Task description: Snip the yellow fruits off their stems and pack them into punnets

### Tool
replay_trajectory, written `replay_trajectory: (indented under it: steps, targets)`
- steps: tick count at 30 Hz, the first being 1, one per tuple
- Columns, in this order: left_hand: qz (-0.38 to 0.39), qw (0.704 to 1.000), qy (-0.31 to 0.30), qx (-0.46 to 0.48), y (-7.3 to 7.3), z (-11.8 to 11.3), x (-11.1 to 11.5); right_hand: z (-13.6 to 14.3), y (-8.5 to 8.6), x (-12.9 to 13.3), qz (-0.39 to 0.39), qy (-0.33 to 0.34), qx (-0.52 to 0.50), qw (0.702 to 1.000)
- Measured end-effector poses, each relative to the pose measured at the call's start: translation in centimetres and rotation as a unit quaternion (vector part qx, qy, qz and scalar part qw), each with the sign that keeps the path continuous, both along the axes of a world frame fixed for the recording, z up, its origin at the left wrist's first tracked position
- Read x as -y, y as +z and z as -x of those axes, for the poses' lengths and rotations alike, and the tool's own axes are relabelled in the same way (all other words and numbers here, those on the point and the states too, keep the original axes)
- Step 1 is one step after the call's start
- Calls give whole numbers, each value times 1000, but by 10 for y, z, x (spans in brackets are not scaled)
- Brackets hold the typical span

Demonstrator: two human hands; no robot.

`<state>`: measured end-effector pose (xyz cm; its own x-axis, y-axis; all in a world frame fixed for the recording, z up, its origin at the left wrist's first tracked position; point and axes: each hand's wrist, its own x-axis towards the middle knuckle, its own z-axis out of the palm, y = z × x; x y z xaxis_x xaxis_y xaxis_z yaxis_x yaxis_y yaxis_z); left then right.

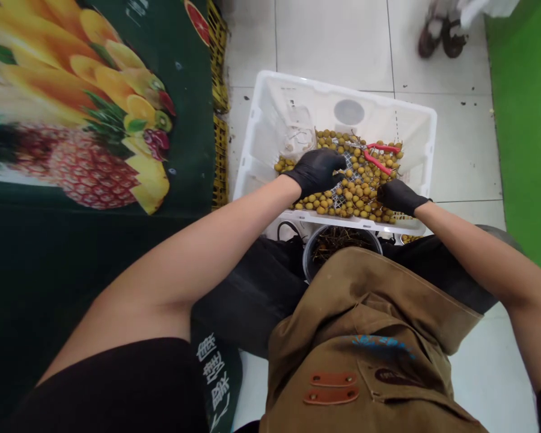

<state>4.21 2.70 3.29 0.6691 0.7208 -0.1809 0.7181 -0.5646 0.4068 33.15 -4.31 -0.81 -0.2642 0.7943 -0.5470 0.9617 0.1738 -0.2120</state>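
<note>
Longan-like round brown fruit (358,192) lies loose over the floor of a white plastic crate (415,123). My left hand (318,170), in a black glove, is over the fruit in the crate's left half; its thumb and fingers curve with a gap between them. Red-handled shears (381,157) rest on the fruit with their handles spread, blades pointing left. My right hand (401,197), also black-gloved, is closed low at the crate's near right side. One shears handle ends right at its knuckles; what the fingers hold is hidden.
A clear plastic box (301,129) stands inside the crate at left. Between my knees is a bucket (307,258) of brown twigs. Yellow crates (220,162) and a fruit-printed dark green cover (180,240) stand at left. Another person's shoes (442,39) are at far right.
</note>
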Motion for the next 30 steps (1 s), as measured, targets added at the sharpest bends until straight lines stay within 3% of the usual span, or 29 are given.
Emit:
replay_trajectory:
  steps: [5, 9, 12, 16, 19, 22, 25, 30]
  targets:
    - [2, 993, -22, 113, 4, -9, 15, 3, 47, -12, -6, -64, -100, 993]
    - [21, 982, -61, 180, 4, -15, 25, 9, 71, -17, 13, -167, -286, 943]
    - [81, 974, -69, 198, 2, -15, 26, 13, 80, -19, 11, -182, -351, 918]
    - [183, 952, 11, 244, 2, -11, 21, 16, 83, -19, -5, -184, -395, 900]
    - [297, 880, 124, 351, 5, -10, 19, 21, 81, -19, -38, -232, -442, 866]
    - [381, 803, 191, 418, 6, -15, 20, 34, 77, -18, -79, -313, -479, 816]
    - [356, 779, 221, 466, -1, -29, 22, 55, 70, -15, -91, -379, -510, 767]
    - [197, 741, 284, 576, -17, -61, 21, 102, 54, -5, -98, -441, -598, 661]
